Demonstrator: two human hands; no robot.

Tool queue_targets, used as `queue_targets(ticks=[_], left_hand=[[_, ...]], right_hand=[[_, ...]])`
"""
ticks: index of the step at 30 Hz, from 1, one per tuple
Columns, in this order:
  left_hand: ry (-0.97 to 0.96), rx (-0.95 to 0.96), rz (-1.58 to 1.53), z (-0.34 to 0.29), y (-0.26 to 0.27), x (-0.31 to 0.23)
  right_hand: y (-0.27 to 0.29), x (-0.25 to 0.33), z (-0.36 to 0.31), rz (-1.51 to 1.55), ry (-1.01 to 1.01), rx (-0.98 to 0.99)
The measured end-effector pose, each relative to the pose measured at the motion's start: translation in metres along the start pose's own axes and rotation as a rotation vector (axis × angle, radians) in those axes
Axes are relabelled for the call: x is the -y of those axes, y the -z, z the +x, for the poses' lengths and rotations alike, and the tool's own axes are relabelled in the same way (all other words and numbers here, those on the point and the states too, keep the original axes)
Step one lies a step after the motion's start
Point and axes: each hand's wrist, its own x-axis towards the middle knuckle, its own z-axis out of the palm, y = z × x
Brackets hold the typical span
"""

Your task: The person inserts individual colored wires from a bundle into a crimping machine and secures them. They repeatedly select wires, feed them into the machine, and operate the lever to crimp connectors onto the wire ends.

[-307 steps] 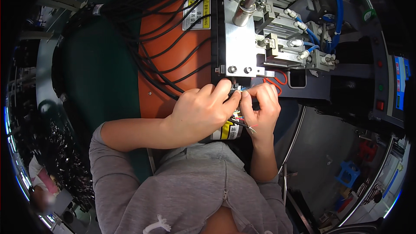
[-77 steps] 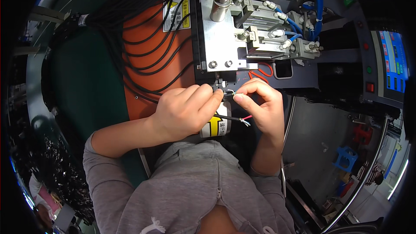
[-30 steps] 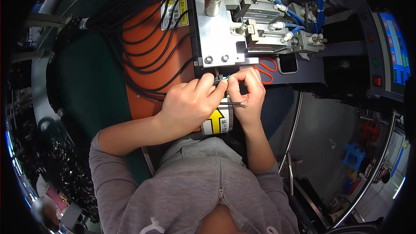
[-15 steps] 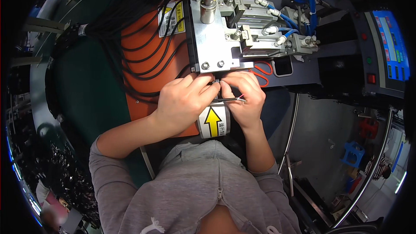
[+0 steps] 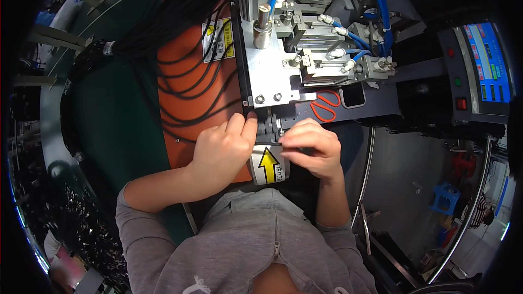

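Curling beside the black fixture at the near end of the metal plate, perhaps to steady it, the left hand hides whether its fingers pinch anything, while the right hand holds fingers and thumb parted.

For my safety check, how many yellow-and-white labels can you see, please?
2: an upper label on the orange panel; an arrow label between left hand and right hand. Others may be hidden.

Arrow marks white label, triangle sign orange plate
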Motion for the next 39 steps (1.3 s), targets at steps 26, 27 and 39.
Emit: queue_targets(ticks=[26,27,39], left_hand=[[-0.132,-0.257,-0.530,0.012,0.008,-0.001],[-0.112,-0.216,-0.548,0.012,0.010,-0.001],[-0.210,-0.250,-0.234,0.010,-0.001,0.001]], right_hand=[[-0.024,0.023,0.022,-0.174,-0.012,-0.366],[-0.025,0.023,0.022,-0.300,0.065,-0.371],[0.002,0.031,0.014,-0.067,-0.480,-0.087]])
